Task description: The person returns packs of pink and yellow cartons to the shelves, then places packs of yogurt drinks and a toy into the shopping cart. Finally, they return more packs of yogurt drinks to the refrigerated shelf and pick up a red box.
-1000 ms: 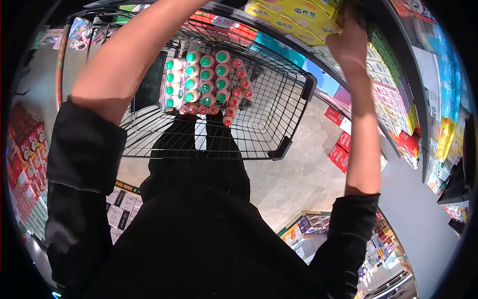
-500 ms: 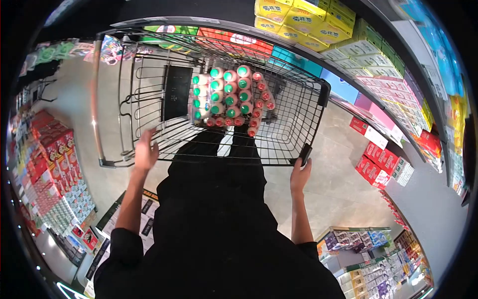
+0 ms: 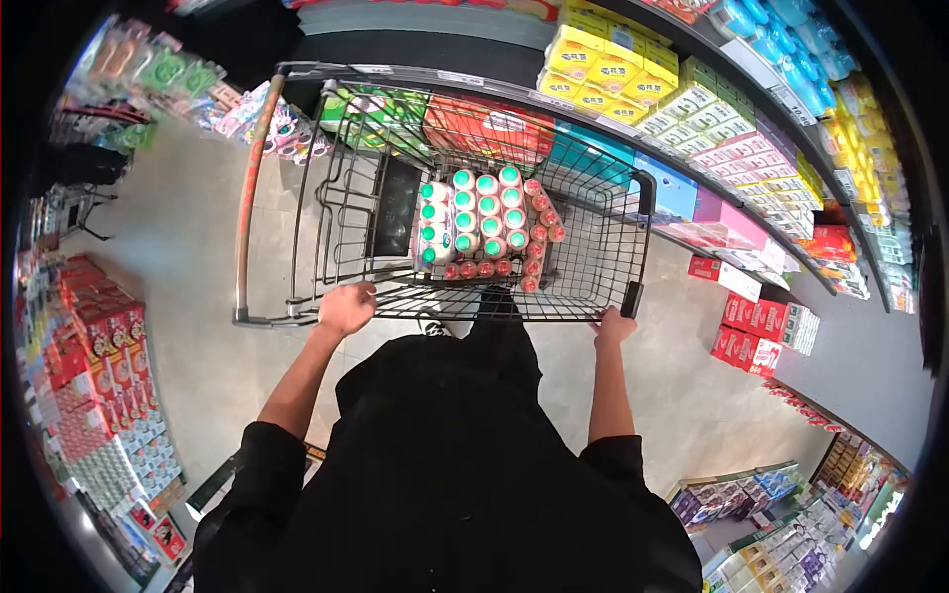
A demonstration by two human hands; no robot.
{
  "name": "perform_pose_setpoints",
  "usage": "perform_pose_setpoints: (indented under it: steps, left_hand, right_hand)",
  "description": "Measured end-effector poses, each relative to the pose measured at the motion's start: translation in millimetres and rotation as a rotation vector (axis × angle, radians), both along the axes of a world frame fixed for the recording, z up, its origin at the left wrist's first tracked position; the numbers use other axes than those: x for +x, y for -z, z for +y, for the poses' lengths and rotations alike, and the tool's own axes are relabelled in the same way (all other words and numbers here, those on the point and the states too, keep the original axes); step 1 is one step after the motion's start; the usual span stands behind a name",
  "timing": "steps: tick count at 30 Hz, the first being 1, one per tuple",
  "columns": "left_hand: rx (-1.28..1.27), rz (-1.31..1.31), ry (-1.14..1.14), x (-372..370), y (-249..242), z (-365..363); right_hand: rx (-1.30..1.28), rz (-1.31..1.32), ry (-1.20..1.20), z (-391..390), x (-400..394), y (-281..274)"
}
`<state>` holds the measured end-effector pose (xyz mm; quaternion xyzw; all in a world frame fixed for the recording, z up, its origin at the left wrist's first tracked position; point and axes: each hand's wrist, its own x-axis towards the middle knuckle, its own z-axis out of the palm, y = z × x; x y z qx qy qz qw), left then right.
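Head view: I see my left hand [image 3: 346, 307] curled over the near handle bar of the shopping cart [image 3: 297, 208], at the left centre of the frame, fingers wrapped down around the bar. My right hand [image 3: 614, 326] sits at the right centre, resting on the same bar by the cart's near right corner; I can't tell whether its fingers are wrapped fully around it. The cart lies directly ahead of both hands, toward the top of the frame, its long axis running from the handle up and away to its front end at the upper centre. Both hands are on it, neither clearly nearer. Inside the basket, at the centre, lies a pack of green-capped bottles [image 3: 473, 219] with a row of red-capped bottles [image 3: 539, 232] along its right and lower edges. Shelves of yellow and green cartons [image 3: 682, 94] fill the upper right; the floor [image 3: 188, 237] spreads to the left.
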<state>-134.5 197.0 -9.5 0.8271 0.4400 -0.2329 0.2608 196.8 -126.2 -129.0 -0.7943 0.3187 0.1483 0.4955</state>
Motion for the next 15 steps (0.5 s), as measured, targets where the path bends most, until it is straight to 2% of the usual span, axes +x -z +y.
perform_pose_setpoints:
  steps: [4,11,15]
  left_hand:
    - [0.072,-0.064,0.051,-12,10,2]
    - [0.173,-0.116,0.072,-35,7,1]
    - [0.183,-0.093,0.072,-47,11,-4]
  right_hand:
    - [0.118,0.011,-0.048,1,-21,-13]
    - [0.17,0.14,-0.127,-14,-66,-13]
    - [0.088,0.195,-0.171,-14,-83,-32]
